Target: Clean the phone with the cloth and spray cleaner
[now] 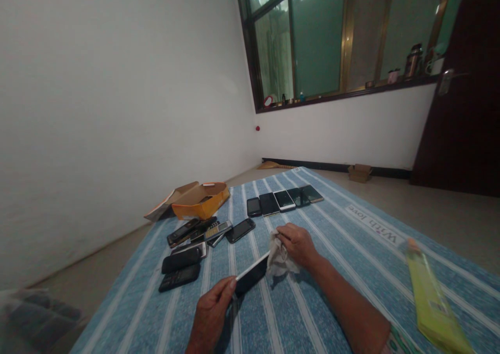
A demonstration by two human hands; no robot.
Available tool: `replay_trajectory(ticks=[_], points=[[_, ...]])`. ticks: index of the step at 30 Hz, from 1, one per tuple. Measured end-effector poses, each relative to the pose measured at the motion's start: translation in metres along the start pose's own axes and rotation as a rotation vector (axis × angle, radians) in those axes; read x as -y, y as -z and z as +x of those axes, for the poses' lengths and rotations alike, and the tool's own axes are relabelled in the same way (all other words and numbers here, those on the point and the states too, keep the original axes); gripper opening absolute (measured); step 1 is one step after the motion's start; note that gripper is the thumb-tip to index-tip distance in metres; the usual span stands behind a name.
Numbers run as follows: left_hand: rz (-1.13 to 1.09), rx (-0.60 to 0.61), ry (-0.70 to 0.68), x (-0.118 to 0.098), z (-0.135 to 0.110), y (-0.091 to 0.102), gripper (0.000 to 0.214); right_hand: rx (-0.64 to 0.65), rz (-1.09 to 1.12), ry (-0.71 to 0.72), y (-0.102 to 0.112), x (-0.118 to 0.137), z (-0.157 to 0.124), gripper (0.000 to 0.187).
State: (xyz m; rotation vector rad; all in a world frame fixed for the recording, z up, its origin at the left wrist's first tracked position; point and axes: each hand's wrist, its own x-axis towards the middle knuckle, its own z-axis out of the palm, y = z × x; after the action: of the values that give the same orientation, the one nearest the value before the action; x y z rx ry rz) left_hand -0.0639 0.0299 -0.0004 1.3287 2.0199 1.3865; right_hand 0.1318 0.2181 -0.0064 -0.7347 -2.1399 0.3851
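Observation:
My left hand (211,312) grips a black smartphone (252,274) by its lower end, tilted so its pale edge shows. My right hand (297,244) holds a crumpled white cloth (280,255), which presses against the phone's upper end. A row of several smartphones (285,199) lies face up beyond my hands on a blue-and-white striped mat (297,312). To the left lies a loose group of several mobile phones (191,244), including keypad models. Neither hand touches these.
An open orange cardboard box (201,200) sits at the mat's far left. A yellow-green packet (433,302) lies at the right. A small carton (359,173) stands on the floor beyond the mat, and a grey plastic bag (35,317) sits at lower left.

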Motion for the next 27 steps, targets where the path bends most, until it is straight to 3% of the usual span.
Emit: replay_trajectory(ticks=[4,7,15,21,27], points=[[-0.005,-0.006,0.001,-0.001,0.0,-0.001,0.048,-0.164,0.053,-0.032,0.003,-0.002,0.001,0.025],[-0.012,-0.016,0.007,0.0,0.0,-0.002,0.05,-0.228,-0.052,-0.04,0.003,0.002,-0.002,0.03],[-0.013,-0.004,-0.015,0.001,-0.002,-0.003,0.043,0.095,-0.294,0.282,-0.028,0.045,-0.018,0.012],[-0.043,0.002,-0.007,0.005,0.0,-0.004,0.043,0.134,-0.234,0.336,-0.043,0.066,-0.027,0.009],[-0.11,0.028,0.013,0.003,-0.001,-0.005,0.044,0.232,-0.083,0.392,-0.037,0.088,-0.033,0.019]])
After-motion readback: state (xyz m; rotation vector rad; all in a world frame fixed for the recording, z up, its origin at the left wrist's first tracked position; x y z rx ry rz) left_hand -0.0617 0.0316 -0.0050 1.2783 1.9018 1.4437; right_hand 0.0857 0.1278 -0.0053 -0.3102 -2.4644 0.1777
